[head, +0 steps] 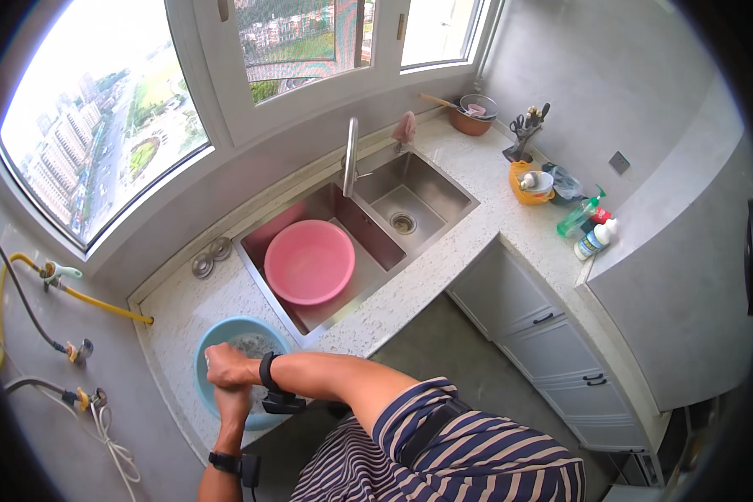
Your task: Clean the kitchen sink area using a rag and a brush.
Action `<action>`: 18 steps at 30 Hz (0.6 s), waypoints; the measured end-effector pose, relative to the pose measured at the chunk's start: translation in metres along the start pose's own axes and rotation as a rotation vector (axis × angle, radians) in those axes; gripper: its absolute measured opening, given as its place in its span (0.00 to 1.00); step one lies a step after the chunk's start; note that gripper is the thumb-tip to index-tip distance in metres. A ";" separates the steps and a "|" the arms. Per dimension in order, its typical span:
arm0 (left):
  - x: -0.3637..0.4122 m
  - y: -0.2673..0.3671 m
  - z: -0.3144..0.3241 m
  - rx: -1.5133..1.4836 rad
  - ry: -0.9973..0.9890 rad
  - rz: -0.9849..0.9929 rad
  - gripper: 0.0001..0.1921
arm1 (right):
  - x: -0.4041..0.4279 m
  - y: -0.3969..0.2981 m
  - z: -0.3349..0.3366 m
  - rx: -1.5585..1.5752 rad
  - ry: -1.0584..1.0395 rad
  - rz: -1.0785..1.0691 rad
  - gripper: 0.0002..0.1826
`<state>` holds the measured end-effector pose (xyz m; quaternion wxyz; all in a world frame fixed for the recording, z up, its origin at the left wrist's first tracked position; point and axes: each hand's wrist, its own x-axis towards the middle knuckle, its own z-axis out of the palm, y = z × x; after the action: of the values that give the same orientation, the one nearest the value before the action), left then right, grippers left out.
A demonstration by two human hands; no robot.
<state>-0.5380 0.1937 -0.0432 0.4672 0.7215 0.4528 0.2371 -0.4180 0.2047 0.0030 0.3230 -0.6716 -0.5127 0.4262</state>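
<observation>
Over the light blue basin [275,327], my right hand [228,364] is curled like a fist. My left hand [231,398] is just below it, pressed close against it and largely covered. A small whitish bit shows at the outer edge of my right fist; whether it is foam or something gripped, I cannot tell. Cloudy, sudsy water [257,345] lies in the basin, which stands on the speckled white countertop [176,332] left of the sink. Both wrists wear black straps with small black devices.
A pink basin [309,262] sits in the larger bowl of the steel sink [376,276], below the faucet [351,157]. Two metal drain strainers [212,257] lie by the wall. Farther right are a knife block [526,135], an orange basket [527,191], and a green pump bottle [579,216].
</observation>
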 end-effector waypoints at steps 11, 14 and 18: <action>-0.029 0.057 -0.051 -0.978 0.051 -0.539 0.13 | 0.004 0.020 -0.035 0.672 -0.253 0.238 0.38; -0.026 0.077 -0.052 -1.179 0.078 -0.558 0.14 | -0.007 0.039 -0.073 0.665 -0.262 0.155 0.35; -0.027 0.108 -0.032 -1.225 0.190 -0.368 0.19 | -0.046 0.100 -0.166 0.630 -0.276 0.050 0.28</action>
<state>-0.5288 0.1684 0.0697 0.7851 0.2108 0.3913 0.4313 -0.2317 0.1342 -0.0014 0.4316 -0.4873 -0.3783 0.6581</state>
